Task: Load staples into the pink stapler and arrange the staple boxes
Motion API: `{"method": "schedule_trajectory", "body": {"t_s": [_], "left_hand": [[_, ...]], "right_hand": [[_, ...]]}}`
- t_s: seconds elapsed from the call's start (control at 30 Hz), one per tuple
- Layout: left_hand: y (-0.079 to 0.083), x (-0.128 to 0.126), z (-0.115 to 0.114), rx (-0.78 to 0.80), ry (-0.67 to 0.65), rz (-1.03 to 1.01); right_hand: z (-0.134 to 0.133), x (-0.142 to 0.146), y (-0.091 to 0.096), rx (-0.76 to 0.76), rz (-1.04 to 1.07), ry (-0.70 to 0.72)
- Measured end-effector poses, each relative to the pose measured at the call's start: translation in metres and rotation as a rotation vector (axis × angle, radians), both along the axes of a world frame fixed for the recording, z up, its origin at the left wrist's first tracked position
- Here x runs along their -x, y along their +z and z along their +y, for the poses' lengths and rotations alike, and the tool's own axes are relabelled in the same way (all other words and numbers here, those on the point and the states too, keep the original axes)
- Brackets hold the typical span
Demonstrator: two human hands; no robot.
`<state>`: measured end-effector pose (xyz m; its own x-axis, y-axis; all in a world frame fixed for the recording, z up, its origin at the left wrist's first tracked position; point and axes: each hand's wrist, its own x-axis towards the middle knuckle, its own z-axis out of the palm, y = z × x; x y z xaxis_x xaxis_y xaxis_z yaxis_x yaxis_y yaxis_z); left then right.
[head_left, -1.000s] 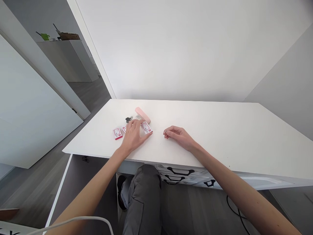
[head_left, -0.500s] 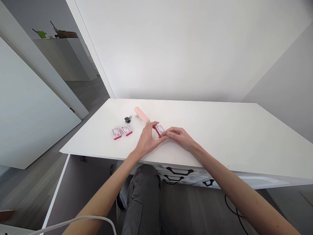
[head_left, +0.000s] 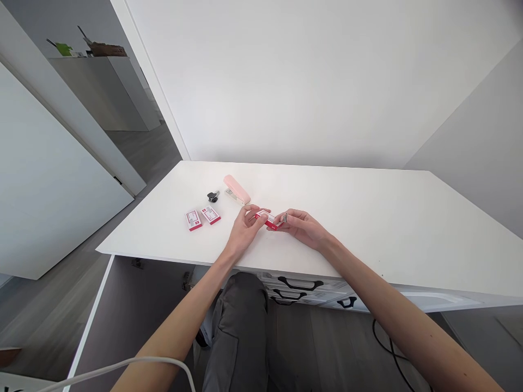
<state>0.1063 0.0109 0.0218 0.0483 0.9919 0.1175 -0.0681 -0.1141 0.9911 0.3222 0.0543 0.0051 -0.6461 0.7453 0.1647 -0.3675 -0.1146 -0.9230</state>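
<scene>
Both hands meet over the white table (head_left: 368,218). My left hand (head_left: 244,231) and my right hand (head_left: 303,227) pinch a small red and white box (head_left: 267,219) between their fingertips, just above the table top. The right fingers also seem to pinch a tiny grey thing, too small to name. Two more small red and white boxes (head_left: 203,218) lie flat to the left. Behind them lie a pink stapler (head_left: 236,189) and a small black tool (head_left: 212,196).
A drawer unit with black handles (head_left: 301,284) stands under the table by my knee. A white cable (head_left: 122,367) runs at the lower left and a black cable (head_left: 392,348) lies on the floor. A cabinet (head_left: 106,92) stands down the hallway at left.
My left hand picked one box from the group at the left and carried it right to my right hand. Both hands now hold it, turned on edge.
</scene>
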Motion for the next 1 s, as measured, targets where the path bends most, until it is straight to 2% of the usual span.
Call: {"method": "schedule_trajectory", "body": {"t_s": [0.13, 0.3, 0.47, 0.67, 0.87, 1.0], "left_hand": [[-0.012, 0.001, 0.003, 0.053, 0.123, -0.166], [-0.016, 0.002, 0.004, 0.04, 0.178, -0.205], [-0.013, 0.0, 0.002, 0.004, 0.206, -0.181], [-0.012, -0.002, 0.001, -0.002, 0.222, -0.132], [-0.008, -0.004, -0.001, -0.004, 0.211, -0.077], [-0.006, -0.005, -0.003, -0.022, 0.206, -0.022]], "right_hand": [[-0.001, 0.0, 0.003, 0.056, 0.005, 0.001], [0.0, -0.002, 0.001, 0.053, 0.024, -0.045], [0.002, -0.004, 0.001, 0.075, 0.018, -0.139], [0.002, -0.003, 0.005, 0.056, -0.044, -0.316], [-0.001, -0.001, 0.006, 0.02, -0.073, -0.268], [-0.001, -0.002, 0.005, -0.026, -0.128, -0.299]]}}
